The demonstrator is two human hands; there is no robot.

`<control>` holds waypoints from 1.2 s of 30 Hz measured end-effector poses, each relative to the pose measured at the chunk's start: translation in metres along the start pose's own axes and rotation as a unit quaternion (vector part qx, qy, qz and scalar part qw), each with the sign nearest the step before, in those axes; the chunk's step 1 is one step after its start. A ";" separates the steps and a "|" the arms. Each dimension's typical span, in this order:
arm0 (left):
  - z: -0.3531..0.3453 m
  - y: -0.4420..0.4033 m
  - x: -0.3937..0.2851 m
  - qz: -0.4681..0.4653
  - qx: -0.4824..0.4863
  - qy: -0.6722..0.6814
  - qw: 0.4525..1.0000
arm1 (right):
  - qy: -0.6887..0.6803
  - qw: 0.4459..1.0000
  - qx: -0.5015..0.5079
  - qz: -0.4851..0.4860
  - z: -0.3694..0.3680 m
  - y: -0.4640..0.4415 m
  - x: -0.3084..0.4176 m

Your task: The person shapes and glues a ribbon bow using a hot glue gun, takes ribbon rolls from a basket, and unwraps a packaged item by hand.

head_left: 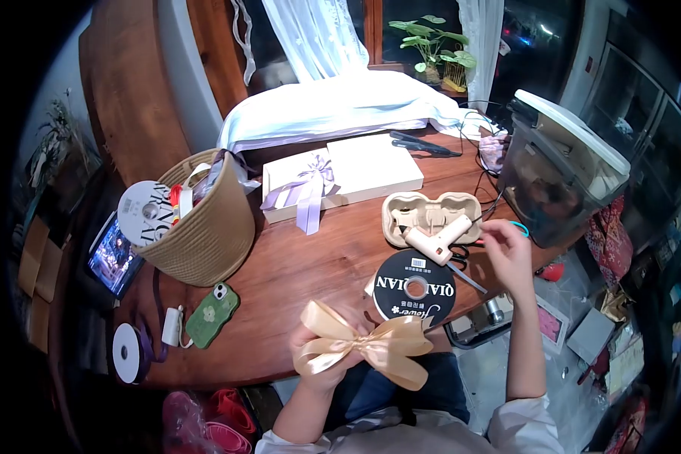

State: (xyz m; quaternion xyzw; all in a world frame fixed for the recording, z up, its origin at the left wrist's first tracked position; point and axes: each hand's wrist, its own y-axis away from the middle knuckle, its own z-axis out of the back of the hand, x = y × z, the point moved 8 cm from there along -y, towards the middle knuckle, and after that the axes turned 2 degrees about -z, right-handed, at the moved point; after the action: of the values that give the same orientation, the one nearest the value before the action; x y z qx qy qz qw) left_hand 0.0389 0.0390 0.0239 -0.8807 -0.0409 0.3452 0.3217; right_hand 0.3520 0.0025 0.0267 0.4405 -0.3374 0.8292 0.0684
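Observation:
My left hand [329, 352] is closed around a shiny gold ribbon bow [362, 344], its loops spread to both sides above my lap. My right hand [505, 246] is over the table's right side, its fingers bent close together; what they hold, if anything, I cannot make out. A teal loop [520, 227] shows just behind those fingers. Left of them, a cream glue gun [436, 242] rests against a moulded cardboard tray [392, 216]. Between my hands lies a black ribbon spool [390, 291] with white lettering, partly under a pale glue stick [467, 278] at its upper right.
A woven basket [212, 227] with spools stands left, near a green phone [213, 314] and a white spool [131, 352]. Behind are a white gift box [374, 166] with lilac bow and a black tool [424, 145]. A lidded plastic bin [541, 178] stands right.

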 end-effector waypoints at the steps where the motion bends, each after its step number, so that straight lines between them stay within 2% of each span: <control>1: 0.004 0.001 0.004 0.006 0.005 0.018 1.000 | 0.078 0.996 0.037 -0.019 -0.003 0.000 -0.011; 2: 0.008 0.003 0.009 0.012 0.005 0.021 1.000 | 0.147 0.982 0.114 -0.036 -0.010 0.000 -0.020; 5: 0.018 0.007 0.014 0.030 -0.004 0.019 0.999 | 0.172 0.972 0.156 0.035 -0.038 0.007 -0.014; 8: 0.015 0.007 0.014 0.047 -0.011 0.031 0.998 | 0.256 0.943 0.174 0.122 -0.064 0.008 -0.007; 11: 0.019 0.008 0.017 0.085 0.008 0.054 0.995 | 0.303 0.924 0.149 0.176 -0.060 -0.009 0.007; 14: 0.018 0.005 0.013 0.074 0.013 0.079 0.994 | 0.341 0.887 0.232 0.207 -0.065 -0.023 -0.020; 15: 0.018 0.004 0.014 0.075 0.015 0.100 0.992 | 0.332 0.881 0.254 0.223 -0.069 -0.026 -0.025; 18: 0.019 0.002 0.018 0.077 0.020 0.145 0.986 | 0.301 0.880 0.327 0.168 -0.081 -0.030 -0.045; 19: 0.018 0.002 0.018 0.077 0.021 0.147 0.986 | 0.297 0.872 0.320 0.220 -0.083 -0.030 -0.047; 22: 0.023 0.003 0.020 0.087 0.015 0.130 0.988 | 0.251 0.914 0.238 0.214 -0.065 -0.041 -0.040; 24: 0.025 0.002 0.021 0.101 0.006 0.119 0.988 | 0.082 0.972 0.201 0.085 -0.047 -0.051 -0.047; 26: 0.023 -0.003 0.021 0.124 0.001 0.118 0.985 | -0.025 0.982 0.176 0.060 -0.034 -0.051 -0.003; 27: 0.023 -0.003 0.023 0.118 0.009 0.116 0.986 | -0.098 0.969 0.225 0.034 -0.026 -0.048 0.014; 30: 0.023 -0.005 0.030 0.107 0.031 0.115 0.987 | 0.026 0.903 0.344 0.257 -0.026 -0.028 0.093; 32: 0.021 -0.006 0.032 0.103 0.031 0.122 0.987 | -0.143 0.907 0.352 0.182 -0.037 -0.017 0.107; 34: 0.016 -0.008 0.032 0.093 0.038 0.123 0.987 | -0.122 0.900 0.348 0.232 -0.050 0.000 0.118; 36: 0.013 -0.010 0.029 0.085 0.053 0.116 0.988 | -0.114 0.852 0.477 0.182 -0.064 0.013 0.100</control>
State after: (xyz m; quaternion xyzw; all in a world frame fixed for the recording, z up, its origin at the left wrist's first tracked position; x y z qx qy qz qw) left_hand 0.0544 0.0625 0.0058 -0.8969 0.0901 0.2687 0.3396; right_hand 0.2425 0.0137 0.0731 0.4408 0.0202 0.8301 -0.3410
